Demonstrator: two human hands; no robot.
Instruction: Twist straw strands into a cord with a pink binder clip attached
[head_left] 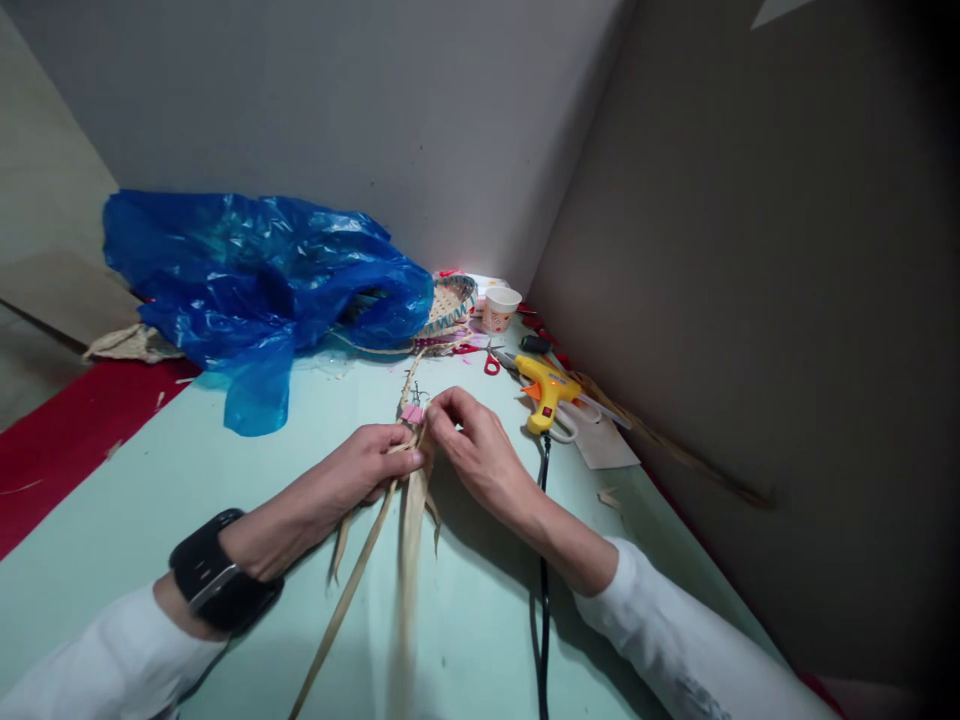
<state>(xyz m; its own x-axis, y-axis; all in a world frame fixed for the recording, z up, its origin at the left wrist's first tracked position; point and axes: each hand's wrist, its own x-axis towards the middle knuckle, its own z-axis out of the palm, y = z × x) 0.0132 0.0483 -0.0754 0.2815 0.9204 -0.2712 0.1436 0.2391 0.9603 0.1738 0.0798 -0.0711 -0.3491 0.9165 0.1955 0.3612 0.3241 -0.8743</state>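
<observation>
A braid of pale, dried, straw-like strips [409, 540] runs down the middle of the table, with loose ends trailing toward me. My left hand [379, 460] grips the strips between thumb and fingers, just below a pink binder clip [412, 412]. Above the clip, the finished plait [409, 378] leads away toward the back. My right hand [469, 435] is closed in a pinch at the right side of the clip, on the top of a strip. Its fingertips partly hide that strip.
A crumpled blue plastic bag [277, 280] covers the back left, beside a woven basket [454, 300] and a paper cup [501, 308]. To the right lie red-handled scissors [491, 362] and a yellow glue gun [549, 388], its black cord [545, 560] running toward me. A wall [750, 300] borders the right.
</observation>
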